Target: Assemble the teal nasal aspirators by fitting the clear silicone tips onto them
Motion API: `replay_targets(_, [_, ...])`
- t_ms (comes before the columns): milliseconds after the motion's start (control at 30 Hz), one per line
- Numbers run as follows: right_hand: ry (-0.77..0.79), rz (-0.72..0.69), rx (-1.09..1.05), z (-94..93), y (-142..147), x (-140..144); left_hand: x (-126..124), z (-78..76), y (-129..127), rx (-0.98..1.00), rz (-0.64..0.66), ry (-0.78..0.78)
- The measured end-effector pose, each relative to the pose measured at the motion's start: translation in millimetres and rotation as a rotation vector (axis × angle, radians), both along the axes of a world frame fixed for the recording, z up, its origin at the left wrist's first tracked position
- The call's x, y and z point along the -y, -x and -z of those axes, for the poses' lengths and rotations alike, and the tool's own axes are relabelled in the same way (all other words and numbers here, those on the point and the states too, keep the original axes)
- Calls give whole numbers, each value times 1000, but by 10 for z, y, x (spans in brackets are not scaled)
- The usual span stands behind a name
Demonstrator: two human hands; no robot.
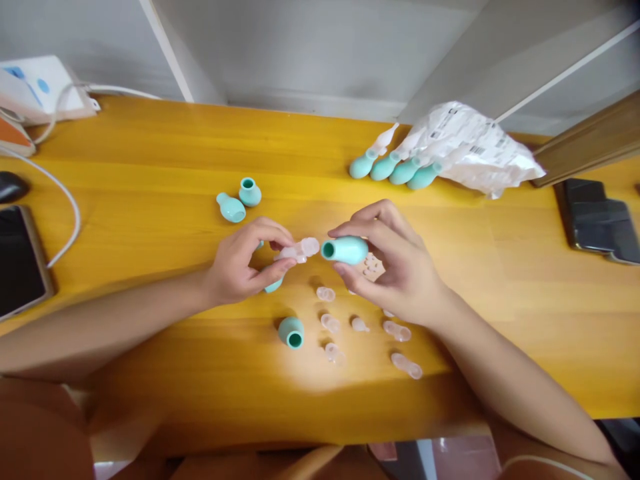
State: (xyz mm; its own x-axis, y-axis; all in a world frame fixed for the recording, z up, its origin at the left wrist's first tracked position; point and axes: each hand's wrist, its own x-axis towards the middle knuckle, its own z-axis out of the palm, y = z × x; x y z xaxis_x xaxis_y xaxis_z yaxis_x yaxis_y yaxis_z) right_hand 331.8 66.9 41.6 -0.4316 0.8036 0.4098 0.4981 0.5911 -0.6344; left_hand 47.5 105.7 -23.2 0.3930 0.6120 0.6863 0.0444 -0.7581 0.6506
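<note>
Between the fingertips of my left hand is a translucent plastic nozzle, its round end pointing right. My right hand grips a teal rubber squeeze bulb, its open mouth turned left toward the nozzle. A small gap separates the two pieces. Beneath and around my hands, more translucent nozzle pieces lie on the table, along with a cluster of tiny pale parts. One loose bulb sits nearer me, and another is partly hidden under my left hand.
Two loose bulbs lie at the back left. Several bulbs with nozzles fitted stand in a row beside a crumpled plastic bag. Dark phones rest at right; a tablet-like device and a white cable at left.
</note>
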Motion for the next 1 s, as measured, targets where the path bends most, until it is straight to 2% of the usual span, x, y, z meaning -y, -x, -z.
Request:
replay_targets(167, [-71, 18, 36, 11, 16, 17, -13, 20, 20, 14, 18, 19])
replay_targets(333, [6, 46, -70, 48, 18, 23, -9, -44, 33, -35, 48, -1])
replay_targets(500, [3, 66, -106, 60, 38, 23, 1, -102, 20, -80, 29, -21])
replay_targets(867, [89, 107, -195, 151, 96, 47, 3, -61, 8, -27, 89, 14])
replay_targets(1000, [149, 85, -230, 183, 115, 69, 3, -49, -13, -23, 38, -27])
